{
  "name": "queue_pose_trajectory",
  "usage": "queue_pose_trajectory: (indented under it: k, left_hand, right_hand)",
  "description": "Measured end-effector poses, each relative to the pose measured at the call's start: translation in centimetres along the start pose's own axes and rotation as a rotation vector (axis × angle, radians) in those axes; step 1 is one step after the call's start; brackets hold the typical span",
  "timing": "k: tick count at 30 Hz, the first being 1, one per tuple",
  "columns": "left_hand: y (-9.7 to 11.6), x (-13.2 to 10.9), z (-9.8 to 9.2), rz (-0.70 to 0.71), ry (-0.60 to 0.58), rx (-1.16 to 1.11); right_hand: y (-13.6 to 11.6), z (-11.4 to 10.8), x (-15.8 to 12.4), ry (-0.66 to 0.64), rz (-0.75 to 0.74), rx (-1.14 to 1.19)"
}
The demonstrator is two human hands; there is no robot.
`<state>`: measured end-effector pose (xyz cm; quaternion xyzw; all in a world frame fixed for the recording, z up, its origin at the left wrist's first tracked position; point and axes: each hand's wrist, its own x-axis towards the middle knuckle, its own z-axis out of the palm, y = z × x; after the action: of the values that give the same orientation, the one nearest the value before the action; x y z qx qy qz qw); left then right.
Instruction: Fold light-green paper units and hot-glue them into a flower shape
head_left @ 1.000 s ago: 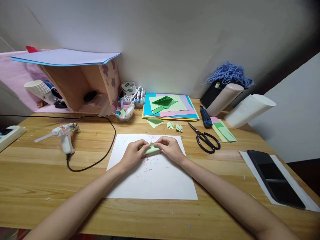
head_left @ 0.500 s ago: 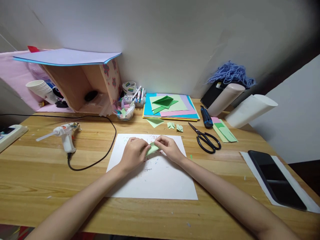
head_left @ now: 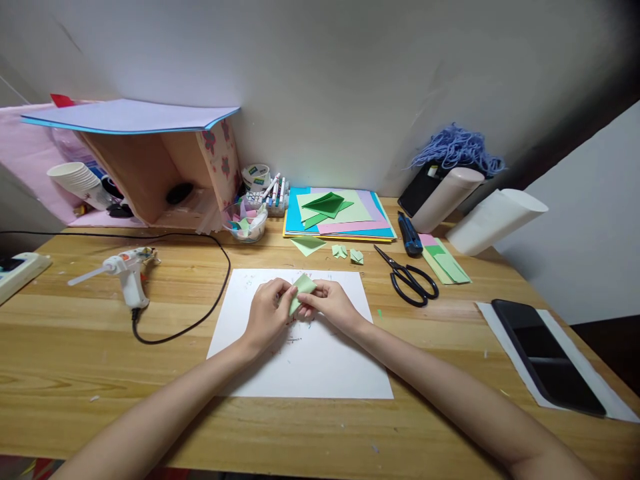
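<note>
A small piece of light green paper [head_left: 303,287] is pinched between my two hands, above a white sheet [head_left: 300,367] with coloured marks on it. My left hand [head_left: 270,308] grips the paper's left edge between thumb and fingers. From the right, my right hand [head_left: 333,303] holds it, thumb on the face and fingers behind. Beyond the sheet lie two small folded green paper pieces [head_left: 339,251] and a flat light green paper piece [head_left: 309,245]. Black-handled scissors [head_left: 407,275] rest right of the sheet.
A glue gun [head_left: 131,277] with a looping black cord is at left. Behind stand an open box [head_left: 220,160], a tub of paper scraps [head_left: 245,223] and stacked coloured papers [head_left: 350,230]. A blue cutter [head_left: 411,235], paper rolls [head_left: 497,223] and a phone [head_left: 547,357] are at right.
The green paper has been turned and raised, so more of its face shows. My right hand has shifted lower on it, with the thumb now across its front.
</note>
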<state>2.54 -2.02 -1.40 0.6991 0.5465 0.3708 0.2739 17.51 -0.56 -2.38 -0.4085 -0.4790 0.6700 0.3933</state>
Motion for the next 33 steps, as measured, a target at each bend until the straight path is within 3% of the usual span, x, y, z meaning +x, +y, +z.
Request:
queue_pose_trajectory:
  k: [15, 25, 33]
  left_hand:
    - [0.14, -0.05, 0.0, 0.025, -0.004, -0.032]
    - [0.02, 0.07, 0.08, -0.025, 0.005, -0.087]
    - [-0.13, -0.07, 0.19, -0.041, -0.047, -0.188]
  right_hand:
    - [0.19, -0.14, -0.1, 0.037, -0.115, -0.085]
    - [0.75, -0.53, 0.22, 0.084, -0.079, 0.002]
    - [0.16, -0.51, 0.07, 0.101, -0.14, -0.125]
